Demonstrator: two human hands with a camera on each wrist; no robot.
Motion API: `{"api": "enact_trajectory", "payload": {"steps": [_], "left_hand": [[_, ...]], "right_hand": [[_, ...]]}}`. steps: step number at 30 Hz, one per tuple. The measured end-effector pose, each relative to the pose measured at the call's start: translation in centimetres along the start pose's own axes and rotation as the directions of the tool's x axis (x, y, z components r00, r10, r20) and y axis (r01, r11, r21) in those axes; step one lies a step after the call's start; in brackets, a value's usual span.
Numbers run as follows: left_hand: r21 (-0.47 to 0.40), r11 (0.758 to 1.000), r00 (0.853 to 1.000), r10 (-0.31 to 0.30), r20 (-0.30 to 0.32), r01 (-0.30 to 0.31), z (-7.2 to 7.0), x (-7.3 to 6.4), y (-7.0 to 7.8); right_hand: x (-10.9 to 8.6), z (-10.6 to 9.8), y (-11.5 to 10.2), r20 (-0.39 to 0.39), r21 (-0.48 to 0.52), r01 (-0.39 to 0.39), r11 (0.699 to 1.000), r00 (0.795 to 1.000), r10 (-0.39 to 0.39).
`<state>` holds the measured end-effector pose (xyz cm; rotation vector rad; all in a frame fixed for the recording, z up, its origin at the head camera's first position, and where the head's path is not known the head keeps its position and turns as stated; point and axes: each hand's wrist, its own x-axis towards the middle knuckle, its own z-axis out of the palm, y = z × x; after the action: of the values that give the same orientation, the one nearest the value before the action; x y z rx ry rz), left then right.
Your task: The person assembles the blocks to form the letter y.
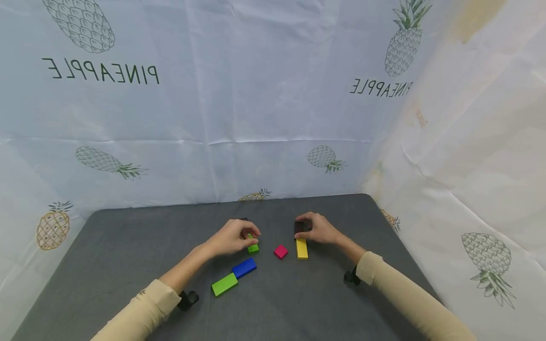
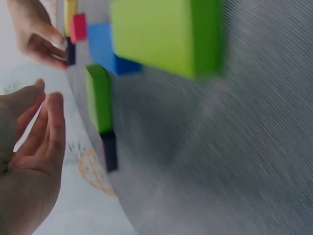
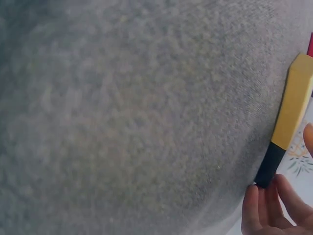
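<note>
My left hand (image 1: 232, 235) hovers over a green block (image 1: 253, 248), thumb and fingers parted. The left wrist view shows a gap between this hand (image 2: 36, 152) and the green block (image 2: 99, 100), which has a black block (image 2: 110, 152) at its end. My right hand (image 1: 321, 230) is at a black block (image 1: 299, 228) that lies end to end with a yellow block (image 1: 302, 249). In the right wrist view its fingertips (image 3: 252, 196) touch the far end of the black block (image 3: 270, 165), while the thumb stands apart above.
A red block (image 1: 280, 251) lies between the two hands. Nearer to me, a blue block (image 1: 244, 268) and another green block (image 1: 224, 284) meet at their ends. The grey table (image 1: 273, 312) ends at a white pineapple-print cloth (image 1: 256, 104) behind and on the right.
</note>
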<state>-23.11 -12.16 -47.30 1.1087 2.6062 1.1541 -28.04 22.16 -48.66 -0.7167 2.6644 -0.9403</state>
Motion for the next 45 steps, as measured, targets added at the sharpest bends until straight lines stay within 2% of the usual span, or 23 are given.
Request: {"api": "enact_trajectory", "payload": {"steps": [6, 10, 13, 17, 24, 31, 36, 41, 45], "left_hand": [[-0.099, 0.994, 0.999, -0.037, 0.030, 0.040, 1.8, 1.7, 1.2], [-0.180, 0.979, 0.995, -0.087, 0.052, 0.095, 2.8, 2.6, 1.6], [-0.203, 0.972, 0.992, -0.113, 0.055, 0.122, 3.4, 3.1, 1.6], [-0.178, 0.973, 0.988, -0.139, 0.065, 0.148, 4.2, 3.5, 1.6], [-0.130, 0.979, 0.986, -0.144, 0.089, 0.155, 5.3, 3.9, 1.8], [-0.109, 0.984, 0.989, -0.136, 0.065, 0.142, 6.4, 4.1, 1.5], [-0.074, 0.989, 0.991, -0.125, 0.042, 0.128, 6.6, 4.2, 1.4], [-0.040, 0.991, 0.992, -0.129, 0.005, 0.129, 6.2, 4.4, 1.3], [-0.011, 0.990, 0.990, -0.139, 0.002, 0.139, 5.9, 4.7, 1.2]], "right_hand": [[0.3, 0.3, 0.1, 0.002, 0.022, -0.037, 0.999, 0.999, 0.037], [0.5, 0.4, -0.1, -0.001, 0.033, -0.047, 0.998, 0.999, 0.047], [0.6, 0.5, -0.1, -0.002, 0.044, -0.052, 0.998, 0.999, 0.053], [0.6, 0.6, 0.1, -0.006, 0.057, -0.061, 0.996, 0.998, 0.062], [0.6, 0.7, 0.2, -0.013, 0.060, -0.071, 0.996, 0.997, 0.072], [0.6, 1.0, 0.2, -0.021, 0.055, -0.093, 0.994, 0.995, 0.095], [0.6, 1.1, -0.1, -0.037, 0.045, -0.108, 0.993, 0.993, 0.110], [0.7, 1.3, -0.2, -0.052, 0.043, -0.126, 0.991, 0.990, 0.128], [0.7, 1.4, -0.4, -0.061, 0.040, -0.128, 0.991, 0.990, 0.130]]}}
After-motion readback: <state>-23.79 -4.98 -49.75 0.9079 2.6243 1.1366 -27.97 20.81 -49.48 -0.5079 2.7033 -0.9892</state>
